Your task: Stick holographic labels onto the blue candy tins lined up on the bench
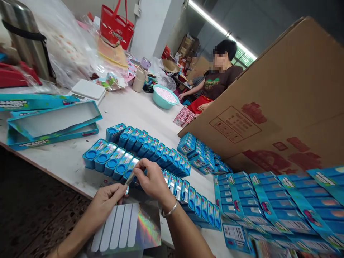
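My left hand (107, 202) pinches the top edge of a holographic sticker sheet (129, 225) with several white strips peeled out of it, held over the table's near edge. My right hand (152, 179), a metal bangle on its wrist, pinches a narrow shiny sticker strip (130, 176) just above the left fingers. Right behind both hands stand rows of small blue candy boxes (145, 148) on the white table (129, 107).
Open blue display cartons (53, 123) lie at the left, filled ones (271, 204) at the right under a large cardboard box (271, 104). A teal bowl (164, 96), a bottle (140, 76), a white scale (88, 89) and a steel flask (25, 37) stand farther back. A seated person (215, 84) works across the table.
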`<action>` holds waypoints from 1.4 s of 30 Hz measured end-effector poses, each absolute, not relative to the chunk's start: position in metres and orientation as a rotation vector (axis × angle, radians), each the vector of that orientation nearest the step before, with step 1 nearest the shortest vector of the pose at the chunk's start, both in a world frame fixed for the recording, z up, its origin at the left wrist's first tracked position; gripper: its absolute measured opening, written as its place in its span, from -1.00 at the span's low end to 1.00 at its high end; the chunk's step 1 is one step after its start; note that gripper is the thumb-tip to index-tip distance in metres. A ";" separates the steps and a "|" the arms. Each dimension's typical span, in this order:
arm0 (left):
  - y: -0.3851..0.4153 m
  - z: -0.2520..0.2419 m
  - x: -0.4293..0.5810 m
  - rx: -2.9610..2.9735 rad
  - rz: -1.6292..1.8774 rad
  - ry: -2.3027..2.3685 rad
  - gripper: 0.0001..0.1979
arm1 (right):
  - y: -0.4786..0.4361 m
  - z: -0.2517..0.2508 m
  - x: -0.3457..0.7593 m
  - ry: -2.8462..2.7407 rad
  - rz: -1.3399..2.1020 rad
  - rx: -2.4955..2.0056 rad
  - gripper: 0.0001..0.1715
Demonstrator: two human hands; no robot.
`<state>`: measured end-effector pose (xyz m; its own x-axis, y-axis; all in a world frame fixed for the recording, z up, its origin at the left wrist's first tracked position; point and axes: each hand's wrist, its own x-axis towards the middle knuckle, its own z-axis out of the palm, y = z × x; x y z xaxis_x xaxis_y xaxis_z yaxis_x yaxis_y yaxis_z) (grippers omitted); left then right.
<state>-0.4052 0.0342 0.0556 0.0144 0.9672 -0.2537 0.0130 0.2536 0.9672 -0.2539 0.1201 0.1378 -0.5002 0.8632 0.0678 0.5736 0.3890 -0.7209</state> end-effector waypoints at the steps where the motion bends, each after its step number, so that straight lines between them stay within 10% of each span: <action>1: 0.034 0.054 -0.407 1.040 0.999 1.330 -0.39 | 0.122 0.135 -0.255 -2.227 0.849 -1.246 -0.86; 23: 0.054 0.012 -0.417 1.404 0.843 1.768 -0.56 | 0.149 0.098 -0.272 -2.180 0.700 -1.318 -0.74; 42: 0.012 0.104 -0.378 1.811 0.621 1.104 -0.54 | -0.021 0.108 -0.154 -2.083 0.307 -1.000 -0.80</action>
